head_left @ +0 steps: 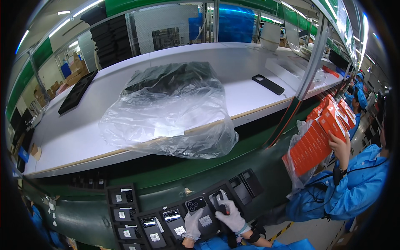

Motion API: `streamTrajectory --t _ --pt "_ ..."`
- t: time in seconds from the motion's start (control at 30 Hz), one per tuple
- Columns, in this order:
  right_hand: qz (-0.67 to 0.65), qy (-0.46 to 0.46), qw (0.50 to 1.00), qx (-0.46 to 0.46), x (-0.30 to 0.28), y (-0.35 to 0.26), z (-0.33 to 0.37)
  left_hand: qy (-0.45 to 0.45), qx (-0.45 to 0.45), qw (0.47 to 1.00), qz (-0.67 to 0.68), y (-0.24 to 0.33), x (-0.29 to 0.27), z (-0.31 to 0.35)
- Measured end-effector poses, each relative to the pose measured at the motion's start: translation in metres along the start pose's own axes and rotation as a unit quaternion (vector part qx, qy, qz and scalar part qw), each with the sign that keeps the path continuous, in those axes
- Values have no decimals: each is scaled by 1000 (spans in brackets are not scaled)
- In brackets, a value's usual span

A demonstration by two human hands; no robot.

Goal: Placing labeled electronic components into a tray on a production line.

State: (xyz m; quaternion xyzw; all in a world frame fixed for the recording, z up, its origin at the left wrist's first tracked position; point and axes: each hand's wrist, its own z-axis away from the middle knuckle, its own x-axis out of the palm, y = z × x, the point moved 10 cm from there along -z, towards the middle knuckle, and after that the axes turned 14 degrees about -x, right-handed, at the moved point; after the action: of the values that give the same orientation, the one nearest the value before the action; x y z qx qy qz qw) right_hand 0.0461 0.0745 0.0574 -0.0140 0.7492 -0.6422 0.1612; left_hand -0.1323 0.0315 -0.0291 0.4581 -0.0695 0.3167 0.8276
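Note:
Both my hands wear white gloves and work over a row of black trays [145, 236] low in the head view. My left hand [193, 225] grips the left edge of a dark phone [196, 204], which has a large camera block at the top and a white label lower down. Just to the right, my right hand [231, 217] is closed over the neighbouring tray slot. A small dark piece with a red spot shows at its fingers, too small to name. Several more phones or phone-like pieces with white labels lie in the tray slots to the left.
Ahead stands a white bench [246, 66] bearing a clear plastic bag [175, 125] over dark material, a black phone-shaped frame [268, 84] and a black tray [78, 91]. At right, a co-worker in a blue sleeve [354, 183] holds a stack of orange boxes [308, 148]. Dark empty-looking trays [246, 185] lie beyond my right hand.

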Motion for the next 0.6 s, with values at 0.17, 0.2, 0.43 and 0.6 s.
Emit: streamTrajectory --t 0.17,0.2,0.43,0.6 --pt "72 -8 995 -73 36 -64 7 -274 -115 910 289 36 42 22" --pt "72 -10 995 -73 38 -66 4 -285 -92 901 313 59 52 32" --pt "224 39 936 -271 60 -122 0 -231 -33 897 376 110 57 35" --pt "222 12 934 -278 78 -108 -6 -187 48 923 332 125 57 41"
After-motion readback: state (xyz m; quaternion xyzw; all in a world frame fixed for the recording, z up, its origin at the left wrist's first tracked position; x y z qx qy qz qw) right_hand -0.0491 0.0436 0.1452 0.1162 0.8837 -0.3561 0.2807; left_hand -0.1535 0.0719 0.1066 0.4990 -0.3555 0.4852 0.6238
